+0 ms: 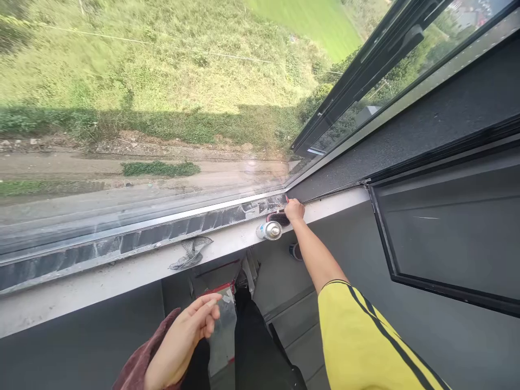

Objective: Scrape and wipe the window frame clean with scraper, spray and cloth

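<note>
My right hand, below a yellow sleeve, reaches to the corner of the window track. Its fingers are closed around something with a small red part showing; the rest is hidden in the fist. Right beside it on the sill lies a brush with dark bristles. A spray can stands next to the brush, seen from above. My left hand hangs in the air, low and left of centre, with maroon cloth at the wrist. Its fingers are loosely bent with nothing visible in them.
White residue marks the dark window track. A crumpled grey mesh piece lies on the white sill. Window glass rises ahead, with an opened dark sash at right. A dark-framed panel stands on the right. Below are my dark-clothed legs.
</note>
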`<state>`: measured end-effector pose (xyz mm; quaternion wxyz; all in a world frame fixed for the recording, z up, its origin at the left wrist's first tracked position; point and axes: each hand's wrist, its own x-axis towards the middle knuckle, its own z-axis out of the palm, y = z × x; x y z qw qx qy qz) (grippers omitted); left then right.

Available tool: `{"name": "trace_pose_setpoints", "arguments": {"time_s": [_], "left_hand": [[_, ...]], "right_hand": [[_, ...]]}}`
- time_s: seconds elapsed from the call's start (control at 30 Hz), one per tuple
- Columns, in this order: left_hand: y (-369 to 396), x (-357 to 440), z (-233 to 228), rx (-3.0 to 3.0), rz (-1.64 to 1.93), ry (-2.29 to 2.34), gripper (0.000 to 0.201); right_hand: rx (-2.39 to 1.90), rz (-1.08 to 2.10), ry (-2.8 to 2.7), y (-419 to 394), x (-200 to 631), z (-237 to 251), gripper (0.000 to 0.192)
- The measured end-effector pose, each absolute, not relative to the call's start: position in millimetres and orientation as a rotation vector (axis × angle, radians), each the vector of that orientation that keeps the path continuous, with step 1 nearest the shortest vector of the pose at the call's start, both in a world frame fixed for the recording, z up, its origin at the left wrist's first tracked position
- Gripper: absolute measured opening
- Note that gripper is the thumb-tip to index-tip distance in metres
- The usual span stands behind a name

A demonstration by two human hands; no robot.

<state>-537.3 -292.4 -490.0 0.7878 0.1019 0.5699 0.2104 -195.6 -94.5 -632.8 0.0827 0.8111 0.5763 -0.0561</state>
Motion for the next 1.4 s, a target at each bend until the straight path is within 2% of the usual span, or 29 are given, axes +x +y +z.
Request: {"name": "trace_pose_setpoints", "arguments": {"time_s": [0.07, 0.2, 0.4, 0.57, 0.77, 1.0, 1.17, 1.4], "left_hand": [[-293, -537, -491, 0.218, 0.444, 1.239, 0.051], [-292, -534, -492, 0.225, 0.437, 1.233, 0.051], [-292, -531, -492, 0.199, 0.448, 1.244, 0.048], [-292, -530, -493, 0.179, 0.453, 1.26, 0.047], [-288, -524, -491, 0.198, 0.43, 1.243, 0.045], [-289, -524, -497, 0.215, 0.426, 1.231, 0.052], [-290, -524, -502, 0.237, 0.42, 1.216, 0.051], [-285, -519, -496, 0.248, 0.41, 1.213, 0.054]], "right_hand": [[2.392, -0.176, 1.791, -97, -200, -637, 0.046], [2.162, -0.273, 2.012, -102, -203, -641, 0.035], [2.047, -0.11, 2.178, -104, -178, -644, 0.034], [1.773, -0.203, 2.357, -117, -171, -645, 0.03], [1.856, -0.117, 2.367, -99, -169, -647, 0.033], [1.507, -0.247, 2.507, -107, -163, -645, 0.029], [1.622, -0.195, 2.442, -93, -162, -640, 0.032], [1.484, -0.261, 2.46, -97, -159, -635, 0.029]]}}
